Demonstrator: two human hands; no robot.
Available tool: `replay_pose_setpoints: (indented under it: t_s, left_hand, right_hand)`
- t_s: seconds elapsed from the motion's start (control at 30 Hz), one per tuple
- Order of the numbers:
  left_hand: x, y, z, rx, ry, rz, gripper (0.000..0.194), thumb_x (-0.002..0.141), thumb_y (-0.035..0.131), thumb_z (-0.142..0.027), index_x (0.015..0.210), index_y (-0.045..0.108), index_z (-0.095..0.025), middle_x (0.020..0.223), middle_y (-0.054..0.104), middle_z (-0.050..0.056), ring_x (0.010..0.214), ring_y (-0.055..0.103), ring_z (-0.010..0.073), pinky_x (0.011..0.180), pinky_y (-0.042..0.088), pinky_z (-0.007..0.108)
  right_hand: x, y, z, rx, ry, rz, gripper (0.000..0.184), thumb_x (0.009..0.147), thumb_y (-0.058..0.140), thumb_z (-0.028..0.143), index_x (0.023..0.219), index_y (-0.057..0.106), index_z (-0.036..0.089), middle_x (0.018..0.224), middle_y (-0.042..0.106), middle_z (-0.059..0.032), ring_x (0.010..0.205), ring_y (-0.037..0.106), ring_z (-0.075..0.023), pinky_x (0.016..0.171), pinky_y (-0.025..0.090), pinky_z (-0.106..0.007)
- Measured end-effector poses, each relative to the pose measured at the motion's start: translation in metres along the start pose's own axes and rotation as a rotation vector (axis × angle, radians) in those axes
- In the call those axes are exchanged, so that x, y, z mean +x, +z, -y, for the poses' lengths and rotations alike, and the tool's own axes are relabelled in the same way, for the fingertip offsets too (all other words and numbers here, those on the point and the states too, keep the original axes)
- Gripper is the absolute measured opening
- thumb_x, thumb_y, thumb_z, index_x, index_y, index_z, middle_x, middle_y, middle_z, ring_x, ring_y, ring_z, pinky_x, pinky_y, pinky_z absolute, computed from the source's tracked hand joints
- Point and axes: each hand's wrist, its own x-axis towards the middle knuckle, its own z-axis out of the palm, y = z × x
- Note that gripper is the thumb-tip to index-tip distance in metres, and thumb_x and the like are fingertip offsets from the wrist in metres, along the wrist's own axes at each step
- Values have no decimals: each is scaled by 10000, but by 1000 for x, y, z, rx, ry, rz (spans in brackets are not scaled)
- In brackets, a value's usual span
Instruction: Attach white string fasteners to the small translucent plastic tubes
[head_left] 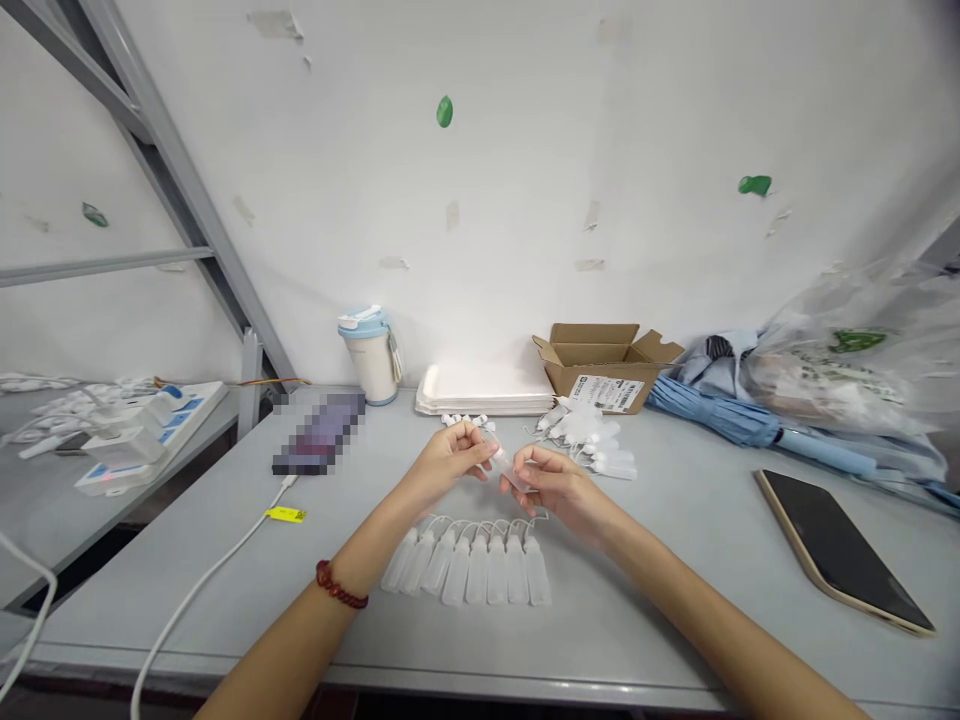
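My left hand point(450, 455) and my right hand point(551, 482) meet above the grey table point(675, 560), fingers pinched together on one small translucent squeeze bottle point(504, 464) held between them. Just below the hands a row of several capped bottles point(472, 565) lies side by side on the table. A loose heap of more bottles point(592, 440) lies behind my right hand. A few small white caps point(461, 420) sit behind my left hand. A red bead bracelet point(339, 588) circles my left wrist.
An open cardboard box point(607, 365), a stack of white trays point(484, 392) and a blue-lidded cup point(371, 355) stand by the wall. A phone point(322, 430) with a white cable point(217, 570) lies left; a tablet point(840, 545), blue umbrella point(750, 425) and plastic bag point(855, 350) lie right.
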Motion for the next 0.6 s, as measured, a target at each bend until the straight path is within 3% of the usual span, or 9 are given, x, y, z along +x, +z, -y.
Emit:
replay_pose_setpoints:
  t_s: [0.07,0.17,0.6]
  left_hand:
    - [0,0,2,87,-69,-10,349,722,631,-470,685,476,-159,613,505,-26,537,500,94,523,434,223]
    - [0,-1,4,141,-98,63,390,755,566,-514,639,503,-147,602,493,-25,496,472,83,483,404,212]
    - [-2,-3,-4,106,-98,131,239,758,588,-376,721,607,-141,702,584,19,593,528,111,524,425,219]
  right_hand:
    - [0,0,0,-4,-3,0,184,761,630,333,765,521,185,790,633,-43,564,476,-104,551,362,-239]
    - [0,0,0,-10,-1,-3,172,763,628,324,761,529,183,781,635,-44,566,476,-104,550,360,-238]
    - [1,-3,-1,-2,29,34,158,770,609,325,774,524,191,751,634,-25,519,460,-89,527,347,-227]
